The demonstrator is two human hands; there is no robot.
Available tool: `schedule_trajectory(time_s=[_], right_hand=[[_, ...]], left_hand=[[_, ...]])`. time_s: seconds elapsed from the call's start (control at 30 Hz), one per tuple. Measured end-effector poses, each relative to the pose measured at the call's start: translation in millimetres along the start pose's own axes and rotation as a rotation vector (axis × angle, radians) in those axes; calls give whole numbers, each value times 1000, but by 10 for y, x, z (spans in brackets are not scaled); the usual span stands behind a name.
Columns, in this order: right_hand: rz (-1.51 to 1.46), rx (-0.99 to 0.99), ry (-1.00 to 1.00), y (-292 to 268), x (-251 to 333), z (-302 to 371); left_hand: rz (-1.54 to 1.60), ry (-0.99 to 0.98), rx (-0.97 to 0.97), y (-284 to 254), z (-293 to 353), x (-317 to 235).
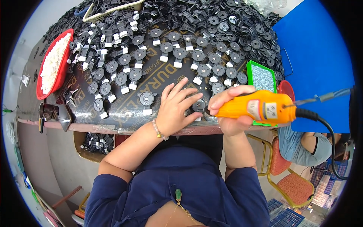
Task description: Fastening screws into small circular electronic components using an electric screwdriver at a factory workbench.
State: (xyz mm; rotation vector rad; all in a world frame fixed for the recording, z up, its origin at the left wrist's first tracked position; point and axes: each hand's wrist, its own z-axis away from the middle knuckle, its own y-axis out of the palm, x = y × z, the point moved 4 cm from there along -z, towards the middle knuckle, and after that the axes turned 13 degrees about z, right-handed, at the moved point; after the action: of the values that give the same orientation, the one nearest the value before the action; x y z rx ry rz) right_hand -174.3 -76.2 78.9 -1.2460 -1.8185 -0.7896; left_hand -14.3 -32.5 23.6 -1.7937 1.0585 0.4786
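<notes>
My right hand (pixel 234 121) is wrapped around an orange electric screwdriver (pixel 261 108), its tip end pointing left and hidden by my fingers. A black cord and a coiled spring run off its right end. My left hand (pixel 176 108) lies over the table's front part with its fingers spread. Its thumb and index finger straddle a black plastic part with a round disc (pixel 199 104); I cannot tell whether they press on it. Left of that hand sits a similar black disc part with a white block (pixel 146 99). Rows of such assembled parts (pixel 179 53) stand behind my hands.
A red basket of white pieces (pixel 55 64) stands at left, a green tray of small screws (pixel 263 78) and a red bowl (pixel 286 90) at right. Loose black parts (pixel 211 17) heap up at the back. A blue board (pixel 315 56) rises at right; another person (pixel 306 145) sits beyond.
</notes>
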Motion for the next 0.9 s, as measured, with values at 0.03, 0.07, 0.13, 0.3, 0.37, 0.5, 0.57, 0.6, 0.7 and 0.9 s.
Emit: schedule_trajectory(time_s=[0.03,0.07,0.13,0.3,0.37,0.5,0.57,0.6,0.7,0.9], right_hand=[[-5,-8,-13,-15,27,21],[-6,-7,-13,-15,45,15],[1,-12,-108,-6,132,-1],[-18,5,-147,-6,145,-24],[-59,6,-185,-16,140,-22],[-67,1,-213,-2,169,-31],[-83,18,-213,19,146,-30],[-85,18,-213,27,137,-27],[-52,24,-190,37,132,-8],[-40,5,-169,43,112,23]], left_hand=[[8,32,12,-9,6,-14],[15,64,24,-11,12,-27],[12,102,29,6,27,-6],[26,145,17,27,38,-14],[32,127,-4,39,42,20],[14,120,-9,32,35,13],[30,105,-11,19,37,14],[28,103,-11,12,39,11],[8,73,-10,7,33,1],[2,138,8,7,46,15]])
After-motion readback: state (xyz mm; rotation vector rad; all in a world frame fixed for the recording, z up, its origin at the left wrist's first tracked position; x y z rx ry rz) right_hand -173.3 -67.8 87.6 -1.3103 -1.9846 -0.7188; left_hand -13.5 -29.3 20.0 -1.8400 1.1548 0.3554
